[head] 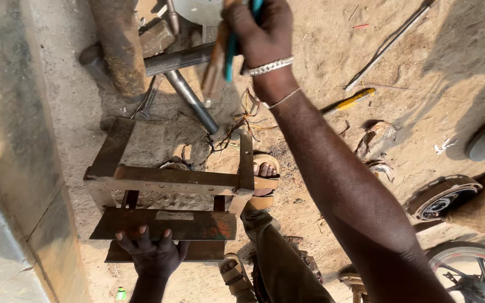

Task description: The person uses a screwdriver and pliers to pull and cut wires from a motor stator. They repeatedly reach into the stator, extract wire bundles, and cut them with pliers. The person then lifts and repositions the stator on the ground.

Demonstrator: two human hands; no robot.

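Left grip [154, 253] presses flat, fingers spread, on the rusty steel frame [169, 191], judged heavy and rigid, best held by its angle bars, while right grip [262, 33] clasps a teal-handled tool [230, 56].

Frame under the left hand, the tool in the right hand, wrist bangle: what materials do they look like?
Frame: looks like angle-iron steel, bare and rusted brown, with flat flanges; the left hand rests on its lower bar.
Tool in the right hand: teal grip, probably plastic or rubber coating; its working end is hidden.
Bangle: silvery, shiny, likely metal.
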